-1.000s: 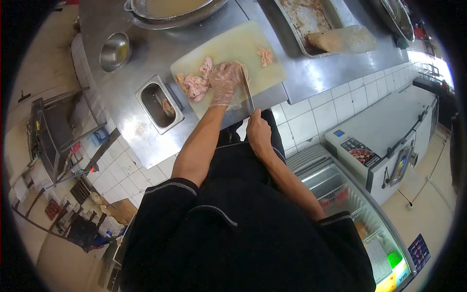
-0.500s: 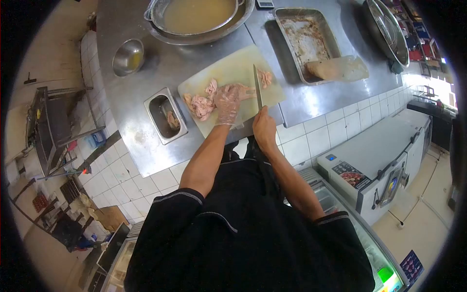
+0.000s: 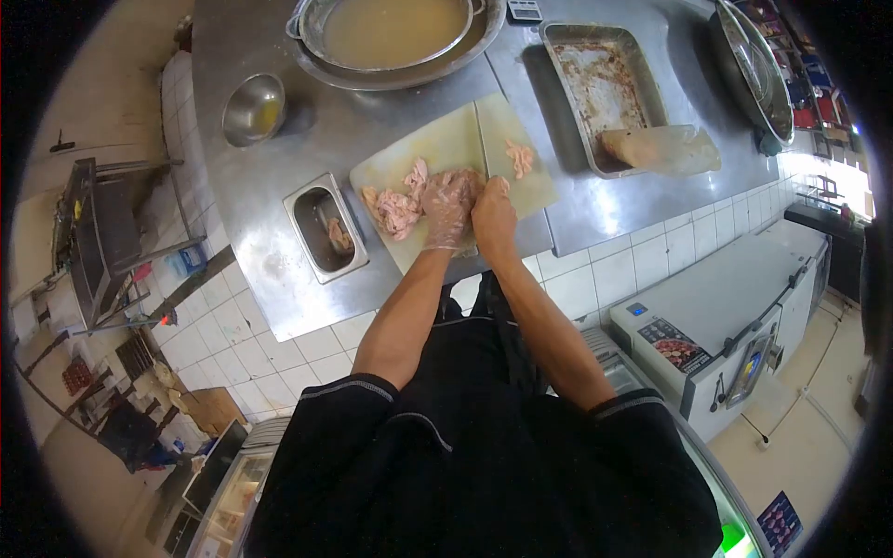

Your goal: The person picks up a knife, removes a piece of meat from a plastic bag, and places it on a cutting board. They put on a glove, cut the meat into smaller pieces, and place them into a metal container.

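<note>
My left hand [image 3: 448, 206], in a clear plastic glove, presses with bent fingers on a piece of raw meat [image 3: 470, 182], mostly hidden under it. My right hand [image 3: 495, 219] is bare and closed around the handle of a knife [image 3: 481, 139]. The blade points away from me across the cutting board [image 3: 530, 193], right beside my left fingers. Pale pink raw meat pieces [image 3: 398, 214] lie heaped to the left of my gloved hand. A few cut strips of meat [image 3: 520, 158] rest right of the blade.
Left of the board stands a small steel pan [image 3: 312, 210] holding some meat. Behind are a steel bowl [image 3: 244, 112] and a large basin [image 3: 307, 61] of cloudy liquid. A stained tray [image 3: 651, 91] with a filled plastic bag [image 3: 660, 151] stands at right.
The knife has moved left, closer to my left hand, and its blade now lies farther forward over the board. My hands are nearly touching. The whole view has shifted slightly.
</note>
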Tool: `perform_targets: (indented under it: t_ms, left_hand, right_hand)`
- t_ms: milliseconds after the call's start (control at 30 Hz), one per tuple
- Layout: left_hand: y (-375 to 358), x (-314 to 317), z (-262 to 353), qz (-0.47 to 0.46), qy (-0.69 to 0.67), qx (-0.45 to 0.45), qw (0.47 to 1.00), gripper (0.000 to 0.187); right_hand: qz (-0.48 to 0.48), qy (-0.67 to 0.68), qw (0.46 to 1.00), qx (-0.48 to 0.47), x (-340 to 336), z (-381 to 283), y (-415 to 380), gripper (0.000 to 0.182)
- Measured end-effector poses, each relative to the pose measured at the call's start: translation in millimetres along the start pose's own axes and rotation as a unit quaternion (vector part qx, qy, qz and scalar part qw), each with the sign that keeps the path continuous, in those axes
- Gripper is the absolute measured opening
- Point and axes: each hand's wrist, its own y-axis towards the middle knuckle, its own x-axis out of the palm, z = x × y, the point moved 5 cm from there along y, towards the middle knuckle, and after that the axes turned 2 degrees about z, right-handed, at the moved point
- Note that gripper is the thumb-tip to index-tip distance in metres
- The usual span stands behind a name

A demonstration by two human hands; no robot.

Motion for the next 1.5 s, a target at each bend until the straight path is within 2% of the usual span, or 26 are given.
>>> perform_targets:
  t_ms: [67,167,300,400,533,600,700,867,967,1200,1267,1500]
  left_hand:
    - [-4.4,7.5,-6.5,0.007,0.016,0.011,1.000,0.009]
    - [-6.7,12.3,-7.5,0.029,0.026,0.020,0.999,0.009]
    - [-6.7,14.1,-11.9,0.050,-0.001,0.019,0.999,0.010]
    - [-3.9,10.0,-5.2,0.100,0.013,0.085,0.991,0.011]
    - [-8.4,8.6,-5.8,0.078,0.012,0.064,0.995,0.012]
    - [-8.5,13.5,-11.1,0.063,0.006,0.037,0.997,0.015]
    - [-10.3,13.7,-7.8,0.110,0.059,0.127,0.984,0.014]
    - [-5.0,4.9,-1.7,0.068,0.010,0.059,0.996,0.014]
    - [-1.8,-3.8,6.9,0.060,-0.007,0.035,0.998,0.016]
    - [-3.3,-0.5,1.8,0.032,0.005,-0.008,0.999,0.019]
    - [-2.7,0.7,-0.4,0.047,-0.029,-0.018,0.998,0.012]
    - [-2.9,2.0,0.1,0.029,-0.013,-0.021,0.999,0.011]
  right_hand:
    - [-0.027,-0.004,0.999,0.038,-7.9,-2.5,-11.0,0.019]
    - [-0.043,-0.013,0.998,0.033,-8.8,2.4,-30.0,0.024]
    - [-0.073,-0.035,0.996,0.025,-16.4,15.0,-65.2,0.021]
    - [-0.088,-0.050,0.994,0.049,-18.3,32.0,-102.1,0.017]
    - [-0.097,-0.051,0.992,0.070,-25.8,43.7,-122.7,0.015]
    - [-0.087,-0.040,0.994,0.058,-30.1,40.9,-112.1,0.015]
    - [-0.081,-0.031,0.995,0.040,-37.4,37.8,-93.8,0.017]
    - [-0.061,-0.030,0.996,0.058,-47.0,43.0,-52.1,0.026]
    - [-0.023,-0.002,1.000,0.011,-50.5,33.2,-38.5,0.018]
    - [-0.024,-0.010,0.998,-0.052,-20.0,1.1,3.6,0.018]
    - [-0.015,-0.015,0.998,-0.063,-10.3,-2.5,13.4,0.018]
    - [-0.038,-0.027,0.998,-0.030,-3.7,-1.9,6.5,0.020]
